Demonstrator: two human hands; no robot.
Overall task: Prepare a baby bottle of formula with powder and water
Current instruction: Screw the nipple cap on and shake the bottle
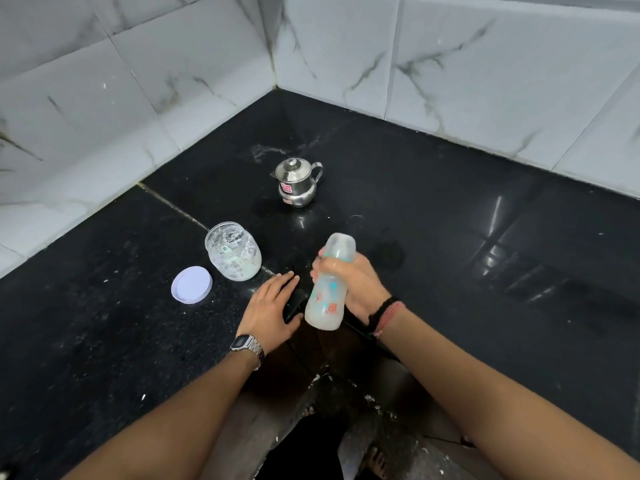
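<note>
My right hand [360, 284] grips the neck of a capped baby bottle [327, 299], tilted above the counter's front edge, with milky white liquid inside. My left hand [272, 306] rests flat, fingers straight, on the black counter [450, 237] just left of the bottle. The powder jar [233, 252] stands uncovered to the left, a pale green scoop inside it. Its white lid [191, 284] lies flat beside it. A small steel pot [298, 183] with a lid stands farther back.
Marble-tiled walls [138, 81] meet in a corner behind the counter. White powder specks dot the counter near the jar. The counter's front edge runs just below my hands, with the floor beneath.
</note>
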